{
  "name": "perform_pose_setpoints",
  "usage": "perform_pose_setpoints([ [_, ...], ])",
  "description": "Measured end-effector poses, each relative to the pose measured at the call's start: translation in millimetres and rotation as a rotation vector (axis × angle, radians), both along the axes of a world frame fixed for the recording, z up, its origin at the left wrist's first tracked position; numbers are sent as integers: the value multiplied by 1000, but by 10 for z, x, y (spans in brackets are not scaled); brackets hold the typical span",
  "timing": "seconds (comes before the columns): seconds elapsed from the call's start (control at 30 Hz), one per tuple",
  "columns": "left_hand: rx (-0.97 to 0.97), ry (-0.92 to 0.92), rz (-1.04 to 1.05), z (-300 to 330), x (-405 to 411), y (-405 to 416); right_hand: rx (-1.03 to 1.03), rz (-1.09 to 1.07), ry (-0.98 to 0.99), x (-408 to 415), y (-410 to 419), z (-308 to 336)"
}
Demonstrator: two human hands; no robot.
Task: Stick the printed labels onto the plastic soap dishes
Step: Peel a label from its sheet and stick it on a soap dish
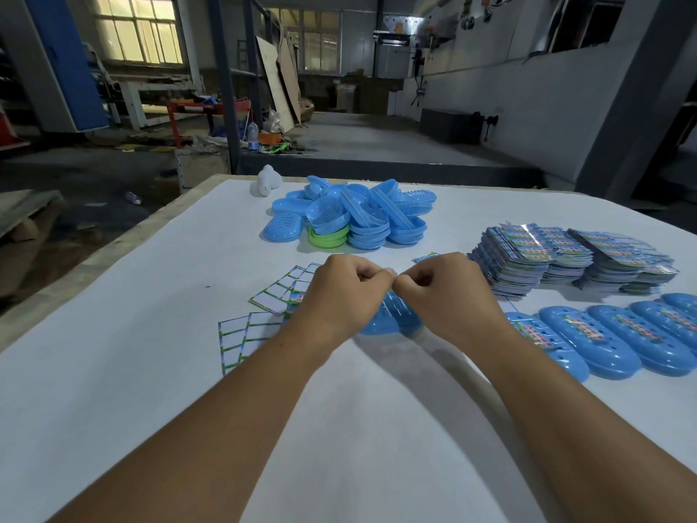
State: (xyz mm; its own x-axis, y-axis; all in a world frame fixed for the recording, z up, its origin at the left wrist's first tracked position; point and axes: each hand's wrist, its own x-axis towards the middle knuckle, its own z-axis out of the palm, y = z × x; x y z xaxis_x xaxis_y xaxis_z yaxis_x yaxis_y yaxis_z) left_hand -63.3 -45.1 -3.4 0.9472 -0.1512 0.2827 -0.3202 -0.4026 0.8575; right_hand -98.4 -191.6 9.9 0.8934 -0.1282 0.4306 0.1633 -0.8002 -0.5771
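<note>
The left hand and the right hand are held together over the middle of the white surface, fingers curled, their tips meeting at a single spot between the two hands. Something small appears to be pinched there, but what it is cannot be told, as the knuckles hide it. Directly beneath the hands a blue soap dish is seen lying on the surface, mostly covered by the wrists. At ten o'clock from the left hand, spent backing sheets with empty white rectangles are spread, and two more such sheets are laid at eight o'clock. At twelve o'clock, toward the far edge, a heap of unlabelled dishes is piled, nearly all blue, with a few green dishes nested at its near side. A white plastic object is placed just beyond the heap, at eleven o'clock. At two o'clock from the right hand, stacks of printed labels are ranged in several thick piles. At three to four o'clock a row of labelled dishes is laid out, each overlapping the next, a colourful strip stuck along each one. Behind the surface a workshop floor with leaning boards is visible.
</note>
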Motion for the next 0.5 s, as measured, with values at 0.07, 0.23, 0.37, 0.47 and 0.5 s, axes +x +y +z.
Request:
perform_pose_setpoints([
  [0.07,2,-7,2,-5,-9,-17,-7,-6,-5,-1,4,4],
  [0.23,-45,-5,11,-5,-5,-23,4,39,-4,4,1,3],
  [0.37,-115,-9,20,15,-5,6,3,10,-5,29,-10,1],
  [0.47,-166,16,29,43,-8,9,46,-59,19,65,-59,-7],
  [0.5,-167,22,36,48,-8,10,66,-73,31,73,-77,-7],
])
